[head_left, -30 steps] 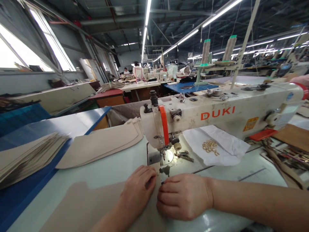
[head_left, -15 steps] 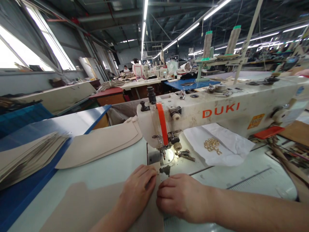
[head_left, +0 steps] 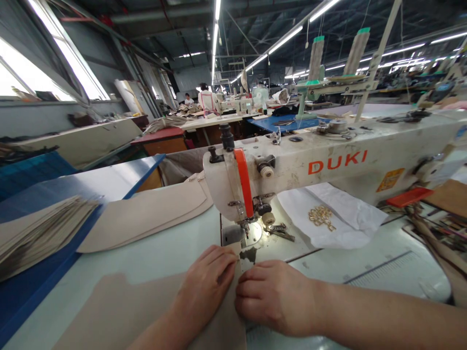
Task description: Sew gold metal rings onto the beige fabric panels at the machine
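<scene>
A beige flat panel (head_left: 124, 311), leather-like, lies on the pale table in front of a white sewing machine (head_left: 288, 163). My left hand (head_left: 207, 282) is closed on the panel near its right edge, thumb against the fingers. Beside it, my right hand (head_left: 272, 296) has its fingers curled round the same edge; their tips are hidden. The panel's far corner reaches just short of the lit needle plate (head_left: 253, 234) and presser foot. Both hands are on the near side of the needle.
Gold-coloured metal rings (head_left: 321, 217) lie on white paper (head_left: 350, 223) under the machine arm. Small metal tools (head_left: 282, 232) rest right of the needle. Other beige panels (head_left: 146, 214) lie behind left, and a stack (head_left: 47, 228) sits on a blue-edged table. A person (head_left: 207, 101) sits far back.
The camera view has shifted slightly. Both hands keep nearly the same place and hold on the panel.
</scene>
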`<state>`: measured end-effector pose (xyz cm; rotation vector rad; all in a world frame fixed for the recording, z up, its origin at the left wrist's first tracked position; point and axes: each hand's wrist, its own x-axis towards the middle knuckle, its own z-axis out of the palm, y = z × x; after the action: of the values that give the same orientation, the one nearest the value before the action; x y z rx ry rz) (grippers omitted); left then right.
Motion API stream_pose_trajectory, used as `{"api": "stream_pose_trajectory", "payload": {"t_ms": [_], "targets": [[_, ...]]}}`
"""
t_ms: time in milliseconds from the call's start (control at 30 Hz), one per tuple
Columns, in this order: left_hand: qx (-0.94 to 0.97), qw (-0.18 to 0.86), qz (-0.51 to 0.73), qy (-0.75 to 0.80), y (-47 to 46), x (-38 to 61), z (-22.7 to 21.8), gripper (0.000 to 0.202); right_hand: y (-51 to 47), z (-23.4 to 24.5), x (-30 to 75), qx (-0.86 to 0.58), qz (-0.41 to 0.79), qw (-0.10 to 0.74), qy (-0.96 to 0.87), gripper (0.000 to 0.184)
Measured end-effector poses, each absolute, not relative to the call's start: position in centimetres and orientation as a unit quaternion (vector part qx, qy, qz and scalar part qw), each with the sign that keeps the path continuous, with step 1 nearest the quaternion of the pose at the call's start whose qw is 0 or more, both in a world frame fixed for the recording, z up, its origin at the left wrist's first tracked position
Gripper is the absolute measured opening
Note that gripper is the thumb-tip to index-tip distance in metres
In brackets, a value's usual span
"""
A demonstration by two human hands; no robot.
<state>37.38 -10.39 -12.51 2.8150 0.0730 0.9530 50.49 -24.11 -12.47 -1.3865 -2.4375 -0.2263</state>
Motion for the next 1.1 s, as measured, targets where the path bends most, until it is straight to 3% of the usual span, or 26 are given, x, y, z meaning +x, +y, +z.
{"api": "stream_pose_trajectory", "payload": {"t_ms": [900,1100], "targets": [[0.947,0.08,0.311,0.008,-10.32,37.34,-12.51,0.021,-23.94,-12.81,50.64,-0.495,-0.077,0.167,-0.849,0.019],[0.948,0.092,0.306,0.012,-10.34,37.11,-12.77,0.022,-23.61,-12.85,50.24,-0.559,-0.099,0.171,-0.805,0.009]]}}
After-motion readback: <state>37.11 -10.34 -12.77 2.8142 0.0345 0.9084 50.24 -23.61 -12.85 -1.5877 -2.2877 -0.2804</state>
